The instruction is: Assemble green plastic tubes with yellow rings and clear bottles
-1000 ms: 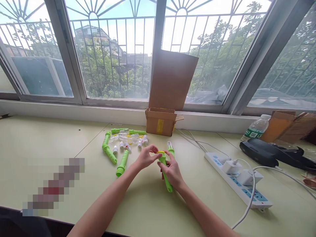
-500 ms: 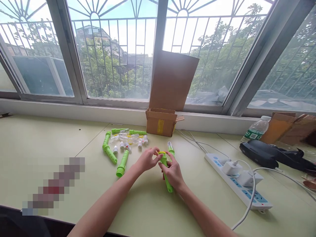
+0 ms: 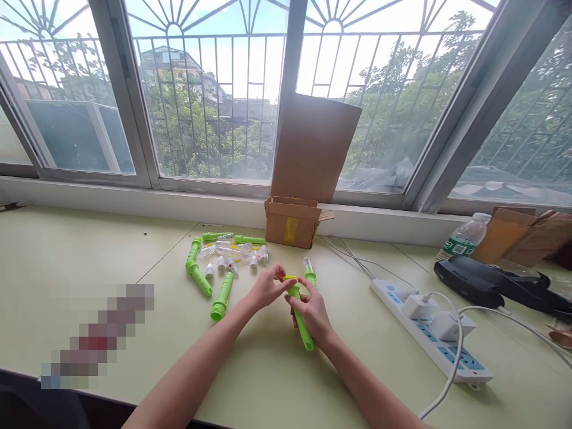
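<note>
My right hand is wrapped round a green plastic tube held above the table, its far end pointing away from me. My left hand pinches a yellow ring at the top end of that tube. Just behind my hands lies another green tube with a clear tip. To the left, several green tubes lie on the pale table along with a heap of small clear and white parts with yellow rings.
A small open cardboard box stands against the window sill, with a cardboard sheet leaning behind it. A white power strip with chargers and cables lies at the right. A black device, a water bottle and more cardboard sit far right.
My hands have stayed in the same spot on the tube. My left fingers have shifted slightly at the yellow ring on its end.
</note>
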`<state>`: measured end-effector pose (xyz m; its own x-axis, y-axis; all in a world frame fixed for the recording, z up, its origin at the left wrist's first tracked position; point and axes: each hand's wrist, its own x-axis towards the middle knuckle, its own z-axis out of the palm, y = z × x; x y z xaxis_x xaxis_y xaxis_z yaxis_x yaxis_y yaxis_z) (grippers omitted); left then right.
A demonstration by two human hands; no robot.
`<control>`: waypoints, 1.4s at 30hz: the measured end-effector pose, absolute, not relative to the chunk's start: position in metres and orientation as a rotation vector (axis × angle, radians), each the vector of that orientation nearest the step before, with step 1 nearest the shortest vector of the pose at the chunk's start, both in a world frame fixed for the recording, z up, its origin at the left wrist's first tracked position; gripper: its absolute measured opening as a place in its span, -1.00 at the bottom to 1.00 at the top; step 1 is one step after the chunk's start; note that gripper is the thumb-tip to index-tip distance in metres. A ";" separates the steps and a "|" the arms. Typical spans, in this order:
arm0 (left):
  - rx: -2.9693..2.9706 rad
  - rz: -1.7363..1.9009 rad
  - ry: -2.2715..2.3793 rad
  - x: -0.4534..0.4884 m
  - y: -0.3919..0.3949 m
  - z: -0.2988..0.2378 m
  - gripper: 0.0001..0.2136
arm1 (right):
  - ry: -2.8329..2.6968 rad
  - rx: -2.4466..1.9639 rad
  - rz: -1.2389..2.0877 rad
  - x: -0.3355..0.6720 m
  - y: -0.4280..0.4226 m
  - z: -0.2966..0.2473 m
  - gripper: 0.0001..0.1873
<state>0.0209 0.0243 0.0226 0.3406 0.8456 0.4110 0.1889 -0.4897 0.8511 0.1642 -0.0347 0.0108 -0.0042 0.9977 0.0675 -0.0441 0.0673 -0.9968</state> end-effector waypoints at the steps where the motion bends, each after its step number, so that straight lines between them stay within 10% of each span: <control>1: 1.839 1.163 0.877 0.020 0.024 0.023 -0.62 | -1.205 -1.114 1.212 0.163 -0.035 0.012 -0.22; 33: 1.370 0.867 0.501 0.005 0.028 0.033 -0.56 | -1.077 -0.894 1.620 0.171 -0.032 0.025 -0.51; 42: 1.366 0.946 0.499 0.005 0.024 0.036 -0.62 | -1.178 -0.941 1.565 0.175 -0.026 0.021 -0.28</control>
